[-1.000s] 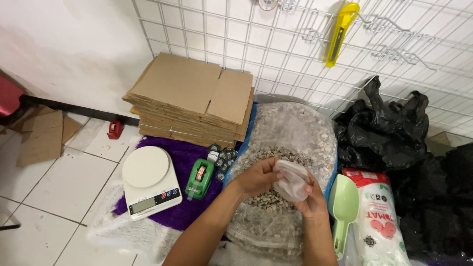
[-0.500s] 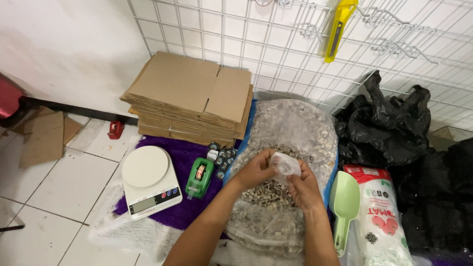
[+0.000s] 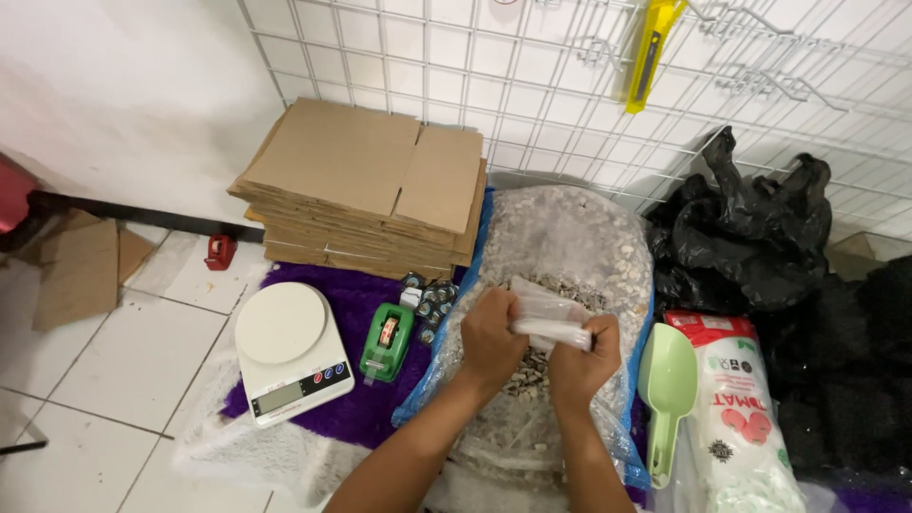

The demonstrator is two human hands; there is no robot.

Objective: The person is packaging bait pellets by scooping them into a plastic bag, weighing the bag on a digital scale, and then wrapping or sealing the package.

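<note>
Both of my hands hold a small clear plastic bag [image 3: 549,306] over a large clear sack of pale gravel-like bits [image 3: 570,237]. My left hand [image 3: 489,337] grips the bag's left edge, and my right hand [image 3: 581,353] pinches its right edge. The small bag is crumpled and stretched between them, and what is inside it I cannot make out. The big sack lies open beneath my hands on a blue liner.
A white kitchen scale [image 3: 290,347] and a green tape dispenser [image 3: 387,342] sit on a purple mat [image 3: 356,304] to the left. Flattened cardboard boxes [image 3: 366,190] are stacked behind. A green scoop [image 3: 667,385], a printed white bag [image 3: 739,418] and black plastic bags [image 3: 750,228] lie right. A yellow cutter [image 3: 648,47] hangs on the wire grid.
My hands moved slightly up and back over the sack. The small bag went from a bunched wad to being pulled flatter between both hands.
</note>
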